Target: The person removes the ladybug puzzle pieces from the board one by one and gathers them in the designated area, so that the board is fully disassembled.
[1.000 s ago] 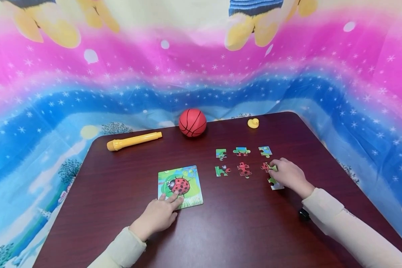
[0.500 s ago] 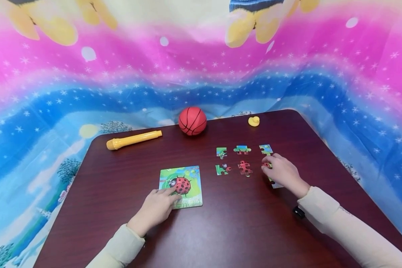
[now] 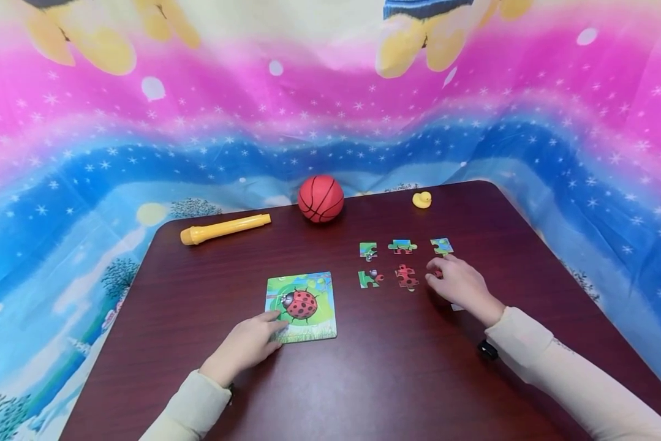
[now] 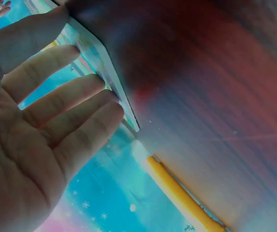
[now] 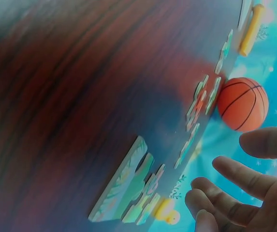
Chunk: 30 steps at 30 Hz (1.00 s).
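A square ladybug picture board (image 3: 302, 300) lies flat on the table. My left hand (image 3: 247, 343) has its fingertips at the board's lower left corner; in the left wrist view the fingers stretch straight along the edge of the board (image 4: 92, 46). Right of the board, several jigsaw pieces are laid out in rows, among them a red spotted piece (image 3: 406, 277). Over the rightmost pieces hovers my right hand (image 3: 462, 285), partly covering them. Its fingers (image 5: 240, 179) are loosely spread with nothing between them in the right wrist view, beside a grassy corner piece (image 5: 121, 183).
Along the table's back edge are a yellow toy microphone (image 3: 225, 229), a small red basketball (image 3: 321, 199) and a yellow rubber duck (image 3: 421, 199). A printed cloth (image 3: 330, 147) hangs behind the dark wooden table (image 3: 330, 392).
My left hand has drawn back to the left, off the ladybug picture to the board's corner. The right hand has shifted slightly left, covering more of the rightmost pieces.
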{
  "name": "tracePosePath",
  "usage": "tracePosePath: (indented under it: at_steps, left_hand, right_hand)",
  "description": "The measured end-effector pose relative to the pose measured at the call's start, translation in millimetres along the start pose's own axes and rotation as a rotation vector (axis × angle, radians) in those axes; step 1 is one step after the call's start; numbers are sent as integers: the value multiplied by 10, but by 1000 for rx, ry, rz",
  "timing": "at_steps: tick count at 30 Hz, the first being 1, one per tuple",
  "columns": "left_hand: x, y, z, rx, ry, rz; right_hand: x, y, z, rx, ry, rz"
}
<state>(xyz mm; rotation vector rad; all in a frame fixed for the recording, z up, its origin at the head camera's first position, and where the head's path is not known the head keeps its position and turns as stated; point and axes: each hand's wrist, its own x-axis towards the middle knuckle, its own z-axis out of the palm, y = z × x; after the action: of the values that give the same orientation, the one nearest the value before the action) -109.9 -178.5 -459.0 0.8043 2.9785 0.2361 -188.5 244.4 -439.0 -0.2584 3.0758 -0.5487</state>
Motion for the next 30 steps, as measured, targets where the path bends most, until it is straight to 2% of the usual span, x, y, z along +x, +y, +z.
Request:
tracePosePath:
  at_steps: [6, 15, 19, 25, 30]
  left_hand:
    - [-4, 33, 16, 66, 46, 32]
    - [-31, 8, 32, 88, 100, 64]
    - [-45, -11, 22, 70, 98, 64]
    - [-72, -17, 3, 73, 51, 77]
    - [-73, -29, 19, 112, 80, 91]
  right_hand:
    - [29, -43, 24, -9, 5, -17]
    - [63, -116, 36, 3, -8, -33]
    - [78, -163, 52, 9, -24, -31]
    - [92, -224, 75, 9, -39, -29]
    - [112, -296, 73, 7, -26, -49]
